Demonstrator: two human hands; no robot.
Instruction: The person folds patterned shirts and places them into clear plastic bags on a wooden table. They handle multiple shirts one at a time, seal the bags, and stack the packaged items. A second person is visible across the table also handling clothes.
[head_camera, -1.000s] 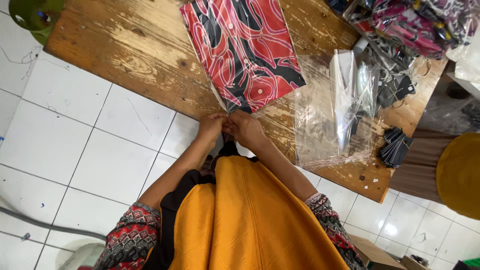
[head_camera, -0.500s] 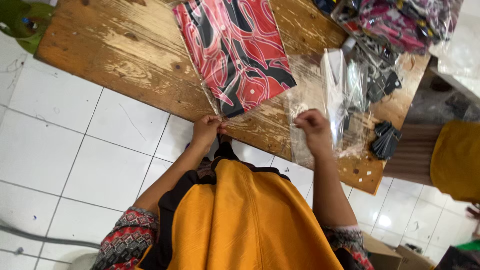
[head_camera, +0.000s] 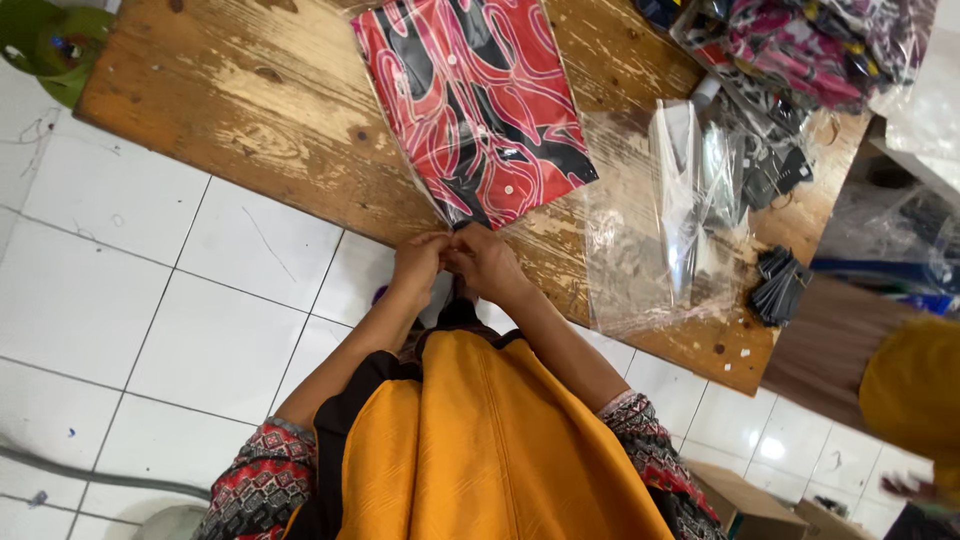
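A folded red, black and white patterned shirt (head_camera: 470, 100) in a clear plastic bag lies on the worn wooden table (head_camera: 220, 110). My left hand (head_camera: 418, 264) and my right hand (head_camera: 483, 262) meet at the near edge of the bag, fingers pinched on its plastic opening. Both hands touch each other just over the table's front edge. What the fingertips grip beyond the bag edge is hidden.
A pile of empty clear plastic bags (head_camera: 660, 220) lies right of the shirt. Black tags (head_camera: 782, 285) sit near the table's right corner, and more bagged patterned garments (head_camera: 800, 50) at the back right. White tiled floor (head_camera: 120, 260) lies left. A cardboard box (head_camera: 740, 500) stands below right.
Half a second ago my right hand was out at the pile of clear bags. It has come back left and joined my left hand at the shirt bag's near edge.
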